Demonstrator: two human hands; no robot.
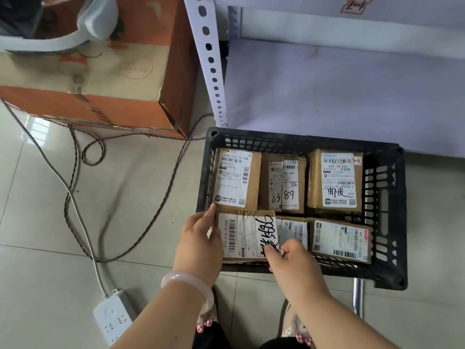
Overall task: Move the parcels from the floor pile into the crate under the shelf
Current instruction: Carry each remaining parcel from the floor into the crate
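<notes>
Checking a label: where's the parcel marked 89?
Head view: parcel 89 is in the black crate's far row, middle, between parcel 85 on its left and the 2-2 parcel.

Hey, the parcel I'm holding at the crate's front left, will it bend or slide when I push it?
Probably stiff: the parcel is a flat cardboard box with squared edges. Glossy tape may make it slippery. Lying flat, it should not tip.

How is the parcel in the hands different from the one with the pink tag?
The held parcel sits front left in the crate, held by the left hand and right hand; the pink-tag parcel sits back right, untouched. The held parcel's label lies sideways with a big black scrawl; the pink-tag parcel's reads upright with small writing. Both are brown boxes with white labels.
</notes>
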